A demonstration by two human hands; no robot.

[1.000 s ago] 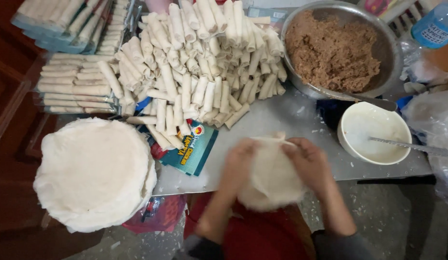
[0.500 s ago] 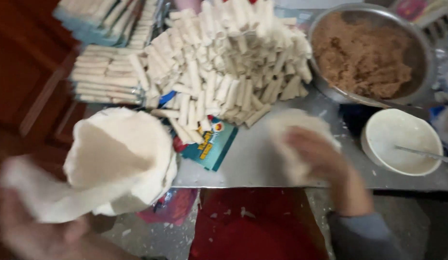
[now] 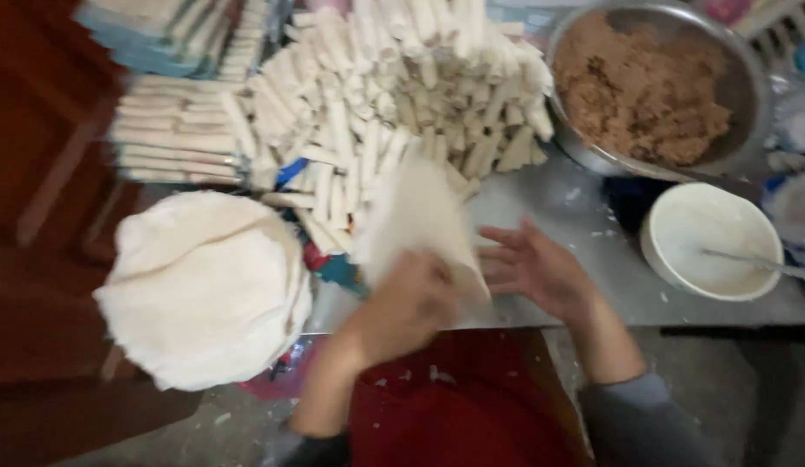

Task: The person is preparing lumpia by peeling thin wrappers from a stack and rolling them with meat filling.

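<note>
Grey worktop [image 3: 584, 225] crowded. Left hand [image 3: 411, 303] pinching thin wrapper sheet [image 3: 420, 216] at lower edge, sheet rising limp above grip; looking light, soft, tearable. Right hand [image 3: 532, 268] spreading open just beside.

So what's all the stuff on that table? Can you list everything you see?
Wrapper stack: one pile, white, round, front left edge of the table.
Single wrapper: one, white, thin, held up by the left hand.
Rolled sticks: a big heap, too many to count, pale cream, middle back.
Neat rows of rolls: several layers, pale cream, left of the heap.
Metal bowl: one, silver, back right, full of brown filling.
Small bowl: one, white, front right, with a utensil resting in it.
Table: one, grey.
Left hand: gripping the wrapper.
Right hand: open, fingers spread, beside the wrapper.
</note>
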